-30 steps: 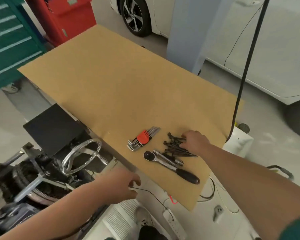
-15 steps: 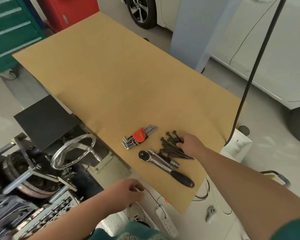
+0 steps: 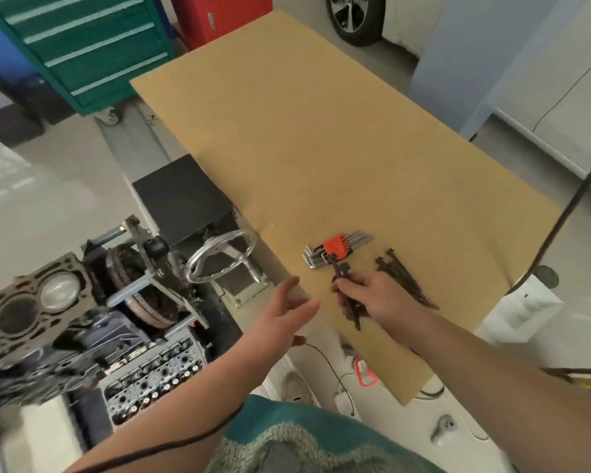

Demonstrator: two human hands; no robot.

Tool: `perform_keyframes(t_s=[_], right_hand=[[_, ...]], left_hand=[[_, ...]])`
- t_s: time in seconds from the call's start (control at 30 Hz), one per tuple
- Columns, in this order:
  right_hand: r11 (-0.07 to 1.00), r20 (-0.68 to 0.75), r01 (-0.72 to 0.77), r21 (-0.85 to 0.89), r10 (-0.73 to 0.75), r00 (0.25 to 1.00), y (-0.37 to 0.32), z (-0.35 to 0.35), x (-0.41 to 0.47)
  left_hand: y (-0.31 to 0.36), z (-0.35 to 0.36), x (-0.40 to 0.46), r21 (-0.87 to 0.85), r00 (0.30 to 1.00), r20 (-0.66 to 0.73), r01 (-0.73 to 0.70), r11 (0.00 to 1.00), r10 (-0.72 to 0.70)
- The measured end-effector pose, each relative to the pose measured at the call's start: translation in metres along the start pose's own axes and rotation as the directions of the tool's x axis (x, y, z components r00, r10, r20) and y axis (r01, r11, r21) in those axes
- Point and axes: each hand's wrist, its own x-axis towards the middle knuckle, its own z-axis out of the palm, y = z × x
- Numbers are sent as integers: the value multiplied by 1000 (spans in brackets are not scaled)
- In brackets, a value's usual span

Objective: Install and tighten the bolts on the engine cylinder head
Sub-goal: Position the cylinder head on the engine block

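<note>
My right hand (image 3: 376,298) grips a bundle of long black bolts (image 3: 342,278) lifted above the brown board (image 3: 321,131). More black bolts (image 3: 403,278) lie in a pile on the board just right of that hand. My left hand (image 3: 284,312) hovers with fingers relaxed at the board's near-left edge, holding nothing. The cylinder head (image 3: 151,380) lies low on the left, below the engine block (image 3: 31,302) with its open bores. The ratchet is hidden under my right hand.
A hex key set in a red holder (image 3: 338,249) lies on the board beside the bolts. A chrome handwheel (image 3: 222,261) on the engine stand sits by the board's left edge. A green tool cabinet (image 3: 82,46) and a white car (image 3: 543,80) stand behind. A black cable (image 3: 560,216) hangs at right.
My right hand has closed around several bolts and lifted them leftward off the pile. My left hand rose and opened toward the board. The view swung left, revealing the engine block and cylinder head.
</note>
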Motion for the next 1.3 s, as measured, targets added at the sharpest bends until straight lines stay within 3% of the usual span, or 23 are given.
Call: perform_keyframes(t_s=[0.07,0.13,0.23,0.33,0.4,0.53,0.63,0.73,0.83,0.9,0.93,1.03,1.1,1.17,1.3], right_hand=[[1000,212,-2,-18,6,977,-1,63,-21],[1000,302,-16,-2,16,953,-1,120,-30],[995,413,-99,-33,104,905,0,187,-31],[975,541,-173,-142,223,811,10,239,-31],[949,575,-160,-271,293,764,17,275,-36],[805,602,54,-591,396,693,37,353,-52],[693,652,174,-700,521,551,81,413,-71],[566,727,467,-680,606,324,141,475,-102],[467,781,680,-565,567,260,198,526,-122],[409,759,705,-579,587,283,222,551,-106],[404,721,653,-641,609,330,232,557,-86],[435,495,254,-864,637,591,261,552,5],[456,360,108,-884,514,779,286,533,80],[495,204,9,-869,340,918,317,512,161],[562,-94,-207,-801,223,970,370,476,317]], left_hand=[[-8,-11,-11,-193,997,-68,-34,981,21],[-24,-25,-25,-203,977,-213,-75,976,31],[-58,-59,-53,-254,903,-425,-48,966,-67],[-105,-97,-88,-514,860,-469,-83,854,-199],[-140,-120,-112,-682,845,-458,-136,719,-275],[-215,-170,-152,-818,740,-557,-409,404,-378],[-281,-218,-172,-814,672,-575,-527,244,-468],[-355,-270,-188,-858,726,-508,-478,190,-463],[-428,-313,-191,-913,817,-407,-355,200,-409],[-475,-338,-184,-925,838,-368,-286,251,-403],[-499,-352,-178,-927,840,-351,-249,279,-415],[-563,-396,-147,-940,855,-280,-151,307,-437],[-600,-426,-119,-939,851,-253,-102,329,-460],[-633,-454,-86,-907,825,-273,-49,419,-494],[-691,-510,-21,-736,782,-404,31,677,-475]])
